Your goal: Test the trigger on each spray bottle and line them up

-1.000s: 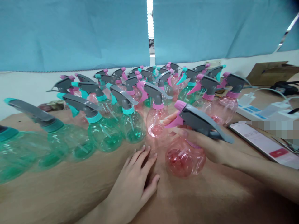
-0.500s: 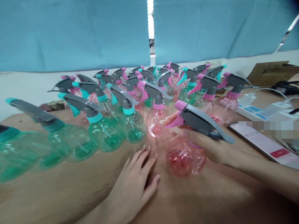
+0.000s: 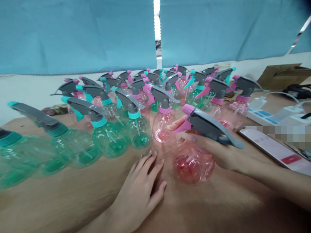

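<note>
My right hand is closed around the neck of a pink spray bottle, just below its grey head and pink trigger. The bottle is upright at the front right, and some of my fingers are hidden behind its neck. Flat on the table, my left hand lies with its fingers apart and holds nothing. Beyond its fingertips stands a green spray bottle. A second pink spray bottle is right behind the one in my grip.
Many green and pink spray bottles crowd the wooden table, with a row of green ones on the left. To the right lie a phone, a power strip with chargers, and a cardboard box. Blue curtains hang behind.
</note>
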`<state>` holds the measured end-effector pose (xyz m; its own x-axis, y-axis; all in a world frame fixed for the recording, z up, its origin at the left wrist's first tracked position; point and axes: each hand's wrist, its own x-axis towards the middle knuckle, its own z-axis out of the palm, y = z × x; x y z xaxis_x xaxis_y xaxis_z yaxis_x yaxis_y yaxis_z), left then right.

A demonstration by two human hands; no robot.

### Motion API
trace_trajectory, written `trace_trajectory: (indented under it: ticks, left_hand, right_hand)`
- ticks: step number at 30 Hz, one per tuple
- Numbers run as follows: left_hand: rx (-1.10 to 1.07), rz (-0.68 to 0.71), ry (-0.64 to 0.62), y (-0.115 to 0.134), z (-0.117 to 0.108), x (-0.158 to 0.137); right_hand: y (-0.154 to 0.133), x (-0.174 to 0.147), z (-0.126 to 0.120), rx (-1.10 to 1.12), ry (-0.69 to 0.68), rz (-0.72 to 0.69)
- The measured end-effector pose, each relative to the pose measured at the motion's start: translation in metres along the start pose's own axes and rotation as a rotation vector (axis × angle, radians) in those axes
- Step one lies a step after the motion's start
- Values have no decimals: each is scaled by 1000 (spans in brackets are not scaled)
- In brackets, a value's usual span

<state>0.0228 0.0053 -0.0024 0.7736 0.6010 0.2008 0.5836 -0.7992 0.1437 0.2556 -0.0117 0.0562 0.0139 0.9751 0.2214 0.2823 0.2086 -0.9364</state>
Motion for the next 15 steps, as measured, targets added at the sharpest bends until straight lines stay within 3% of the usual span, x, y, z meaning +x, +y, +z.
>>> trace_trajectory:
  ticks: [7, 15]
  left_hand:
    - [3, 0, -15, 0, 0, 0]
    - [14, 6, -17, 1, 0, 0]
  right_hand:
    - [-8, 4, 3, 42, 35, -115]
    - [-18, 5, 0, -164, 29, -122]
